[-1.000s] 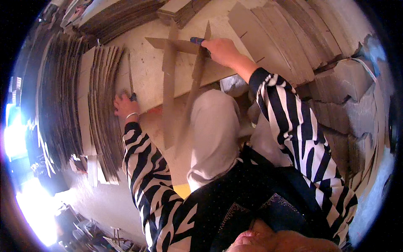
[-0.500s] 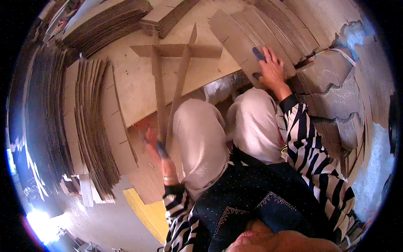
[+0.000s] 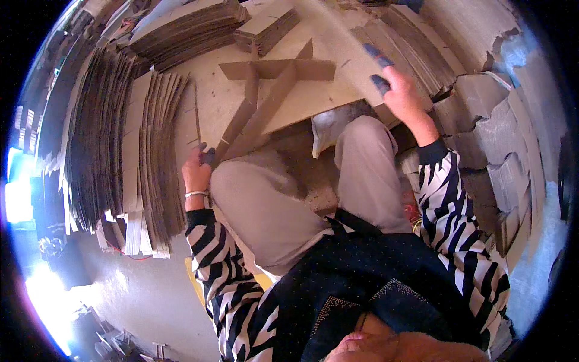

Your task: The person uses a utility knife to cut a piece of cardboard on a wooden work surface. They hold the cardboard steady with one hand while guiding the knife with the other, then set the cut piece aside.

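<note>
A slotted cardboard divider point(image 3: 274, 72) stands on edge on the board, with two long strips crossing a shorter one. Beside my left knee, my left hand point(image 3: 198, 172) has its fingers bent and closed at the near end of the divider's left strip; part of the grip is hidden. My right hand point(image 3: 403, 95) is at the right-hand stack, its thumb and fingers closed on a loose cardboard strip point(image 3: 347, 45) blurred by motion. Dark covers wrap fingertips on both hands.
Stacks of cardboard strips stand on the left point(image 3: 99, 139) and lie at the back point(image 3: 187, 30) and back right point(image 3: 416, 45). Ragged grey bundles point(image 3: 476, 108) are piled on the right. The pale board point(image 3: 316, 99) ends just before my knees.
My left hand has moved left and away from me, and the divider's near ends now slant left. The strip at my right hand has shifted and blurred. My left knee has swung outward.
</note>
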Motion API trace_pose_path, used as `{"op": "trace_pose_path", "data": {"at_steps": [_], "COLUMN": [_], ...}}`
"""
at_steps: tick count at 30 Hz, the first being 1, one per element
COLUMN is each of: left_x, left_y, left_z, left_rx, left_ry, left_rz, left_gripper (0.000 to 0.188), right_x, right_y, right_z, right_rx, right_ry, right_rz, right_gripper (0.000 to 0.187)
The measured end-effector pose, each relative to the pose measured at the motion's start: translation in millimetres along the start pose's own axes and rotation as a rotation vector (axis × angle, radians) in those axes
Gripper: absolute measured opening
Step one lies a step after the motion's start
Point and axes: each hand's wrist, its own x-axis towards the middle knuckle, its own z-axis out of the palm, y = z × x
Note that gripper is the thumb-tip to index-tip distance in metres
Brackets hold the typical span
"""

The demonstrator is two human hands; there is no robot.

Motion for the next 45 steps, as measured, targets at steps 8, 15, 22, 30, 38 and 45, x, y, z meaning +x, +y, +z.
{"op": "trace_pose_path", "data": {"at_steps": [8,15,22,30,38,45], "left_x": [2.1,-8.3,8.1,1.2,62.9,72.4], "left_y": [1.0,54.6,58.8,53.3,46.1,66.9], "left_z": [-8.0,-12.9,44.3,58.1,54.5,69.0], "left_rx": [0.029,0.378,0.511,0.647,0.449,0.615], "left_ry": [-0.241,0.196,-0.215,-0.208,-0.081,-0.271], "left_rz": [0.002,0.205,0.210,0.533,0.374,0.362], "left_gripper": [0.028,0.036,0.024,0.013,0.027,0.033], "right_x": [-5.8,21.5,32.7,-7.2,-3.5,-5.5], "right_y": [-141.5,-166.4,-72.1,-5.3,-3.5,-10.5], "right_z": [48.9,64.3,41.3,25.7,29.6,22.5], "right_rx": [0.488,0.419,0.264,0.148,0.059,0.043], "right_ry": [-0.310,-0.210,0.003,0.046,0.041,0.025], "right_rz": [-0.289,-0.341,0.014,0.159,0.243,0.174], "right_gripper": [0.019,0.017,0.029,0.032,0.023,0.031]}}
